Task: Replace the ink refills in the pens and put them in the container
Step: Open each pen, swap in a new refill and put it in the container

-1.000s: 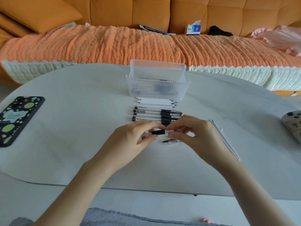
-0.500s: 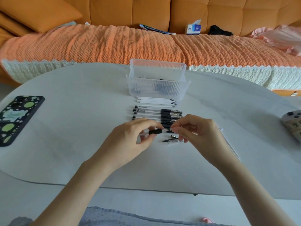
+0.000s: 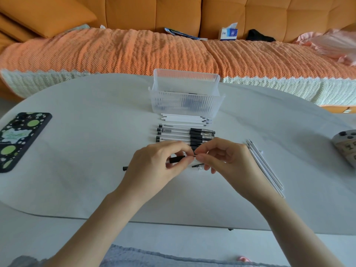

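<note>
White table; left hand around pen, right hand in pinch, perhaps on tip.

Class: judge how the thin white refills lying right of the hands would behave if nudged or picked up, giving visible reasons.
The white refills look round and very thin, so a nudge would probably roll them across the smooth table. Long and slender, they are likely light and may flex a little if lifted by one end.

One container, perhaps four loose pens, one phone.
</note>
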Demonstrator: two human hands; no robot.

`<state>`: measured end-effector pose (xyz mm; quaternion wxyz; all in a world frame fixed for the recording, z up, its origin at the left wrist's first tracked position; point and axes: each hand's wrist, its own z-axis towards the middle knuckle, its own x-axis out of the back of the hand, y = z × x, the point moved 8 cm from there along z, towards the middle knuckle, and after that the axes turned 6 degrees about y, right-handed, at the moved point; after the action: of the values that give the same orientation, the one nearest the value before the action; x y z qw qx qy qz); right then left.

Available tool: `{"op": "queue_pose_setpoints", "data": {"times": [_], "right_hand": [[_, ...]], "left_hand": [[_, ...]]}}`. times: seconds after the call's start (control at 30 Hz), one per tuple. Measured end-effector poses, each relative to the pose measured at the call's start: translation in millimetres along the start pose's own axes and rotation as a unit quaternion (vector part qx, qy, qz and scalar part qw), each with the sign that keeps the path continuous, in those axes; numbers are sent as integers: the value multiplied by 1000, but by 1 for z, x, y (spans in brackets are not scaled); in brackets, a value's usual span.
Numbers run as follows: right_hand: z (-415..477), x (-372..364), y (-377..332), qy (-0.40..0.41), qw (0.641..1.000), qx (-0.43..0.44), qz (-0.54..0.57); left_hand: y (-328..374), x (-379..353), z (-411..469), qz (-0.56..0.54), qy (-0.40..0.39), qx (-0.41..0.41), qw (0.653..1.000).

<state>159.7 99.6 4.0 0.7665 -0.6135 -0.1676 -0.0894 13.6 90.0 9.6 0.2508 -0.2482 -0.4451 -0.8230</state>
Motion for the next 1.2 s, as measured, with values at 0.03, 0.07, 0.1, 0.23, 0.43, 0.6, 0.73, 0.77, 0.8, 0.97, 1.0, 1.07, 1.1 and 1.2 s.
{"op": "queue_pose_setpoints", "data": {"times": [0.03,0.07,0.1,0.23,0.43,0.6,0.73,0.77,0.8,0.97,1.0,1.07,1.1,1.2], "right_hand": [[0,0,0,-1,1000,1,-4],[0,0,-1,-1,1000,12,-17],[-1,0,-4,0,999,34,-39],[-2,3,-16,20,987,125,-100],[4,64,-3,120,979,81,-146],[9,94,39,100,931,-32,-348],[11,92,44,90,911,-47,-401],[11,91,45,85,907,-48,-409],[12,90,46,81,905,-48,-415],[13,87,54,65,903,-56,-422],[13,86,54,65,905,-53,-418],[14,86,53,72,910,-39,-407],[14,87,51,78,911,-34,-403],[13,82,42,93,924,-9,-370]], "left_hand": [[0,0,0,1,3,-4,1000],[1,-1,0,0,2,-7,1000],[1,-2,0,-5,-3,-8,1000],[-2,-6,2,-50,-32,14,998],[-24,5,6,-75,-28,77,994],[-16,-3,2,-46,-46,68,996],[-15,-7,1,-9,-65,57,996],[-15,-7,1,-3,-68,56,996],[-15,-8,1,1,-70,55,996],[-15,-8,0,-3,-72,58,996],[-15,-8,0,-3,-71,59,996],[-15,-7,0,-4,-71,61,996],[-15,-7,1,-4,-71,61,996],[-15,-5,1,-1,-70,61,996]]}}
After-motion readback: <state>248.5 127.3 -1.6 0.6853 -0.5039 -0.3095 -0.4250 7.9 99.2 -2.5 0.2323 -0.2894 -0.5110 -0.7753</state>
